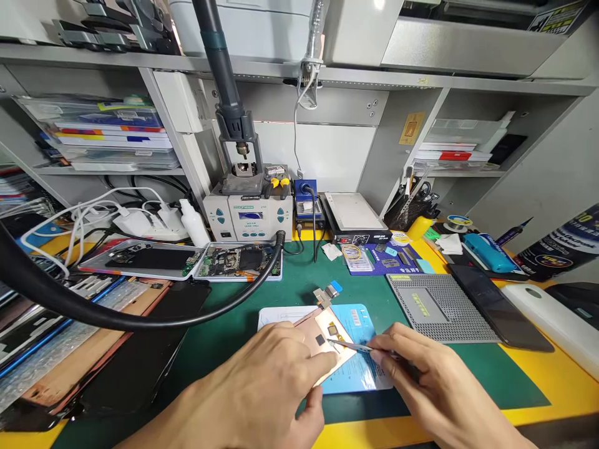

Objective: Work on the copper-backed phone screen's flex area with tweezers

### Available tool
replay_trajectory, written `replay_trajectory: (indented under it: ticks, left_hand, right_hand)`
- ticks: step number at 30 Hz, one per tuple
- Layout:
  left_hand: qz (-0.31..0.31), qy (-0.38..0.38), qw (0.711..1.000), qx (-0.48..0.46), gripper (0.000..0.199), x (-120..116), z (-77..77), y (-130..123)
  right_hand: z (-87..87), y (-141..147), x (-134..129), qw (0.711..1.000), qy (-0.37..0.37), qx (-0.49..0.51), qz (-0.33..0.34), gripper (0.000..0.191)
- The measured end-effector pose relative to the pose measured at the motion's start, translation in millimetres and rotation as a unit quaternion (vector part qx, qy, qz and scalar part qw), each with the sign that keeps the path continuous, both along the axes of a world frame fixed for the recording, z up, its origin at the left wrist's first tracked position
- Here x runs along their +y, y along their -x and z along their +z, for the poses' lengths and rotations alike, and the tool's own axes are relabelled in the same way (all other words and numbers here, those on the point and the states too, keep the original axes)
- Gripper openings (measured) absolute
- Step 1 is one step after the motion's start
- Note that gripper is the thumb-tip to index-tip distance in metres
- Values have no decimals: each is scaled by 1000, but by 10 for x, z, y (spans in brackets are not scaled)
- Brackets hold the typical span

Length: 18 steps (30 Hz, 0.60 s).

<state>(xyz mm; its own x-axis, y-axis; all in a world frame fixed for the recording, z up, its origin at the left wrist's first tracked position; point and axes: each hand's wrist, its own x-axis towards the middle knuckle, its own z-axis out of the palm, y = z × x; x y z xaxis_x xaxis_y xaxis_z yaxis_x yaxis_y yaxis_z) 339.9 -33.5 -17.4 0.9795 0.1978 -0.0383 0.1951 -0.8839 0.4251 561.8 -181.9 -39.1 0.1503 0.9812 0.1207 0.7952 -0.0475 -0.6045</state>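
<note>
Green mat [505,374], right hand [421,368] pinching tweezers [359,347]

Left hand [281,368] was bare; its back was broad and smooth, knuckles rounded, with faint creases over the finger joints; the thumb looked thick and blunt-ended; left forearm [187,415] was bare as far as the bottom edge of the view; right hand [421,368] was bare too, fingers fairly slender with rounded joints, back smooth; right forearm [486,424] was uncovered where it showed; fine skin detail was too small to tell.
</note>
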Motion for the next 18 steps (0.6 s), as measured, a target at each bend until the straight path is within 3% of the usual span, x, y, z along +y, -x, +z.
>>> replay_trajectory:
  ticks: [5,8,11,18]
  left_hand:
    - [11,0,1000,27,37,-9,11,15]
    - [11,-1,1000,27,38,-11,24,22]
    - [13,-1,1000,27,38,-9,27,19]
    - [15,1,1000,12,41,-11,15,32]
  right_hand:
    - [53,-41,62,995,71,51,-57,39]
    - [41,-81,47,992,97,63,-59,42]
    - [18,-82,-2,995,67,65,-31,34]
    - [-1,-21,-46,997,-39,-42,47,24]
